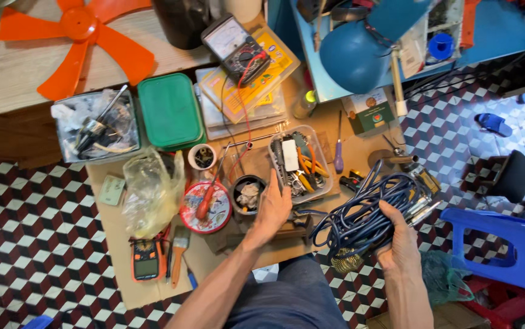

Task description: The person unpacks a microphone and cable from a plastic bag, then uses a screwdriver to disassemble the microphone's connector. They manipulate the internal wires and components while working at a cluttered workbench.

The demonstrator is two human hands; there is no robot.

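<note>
Presently: right hand clenched on coiled dark-blue cable bundle, at 4 o'clock of clear plastic tool tray. Left hand released, fingertips at tray's near rim. Step: rummaging tray; next needs precise pick among clutter.

right hand grips blue cable coil; left hand touches tool tray
</note>
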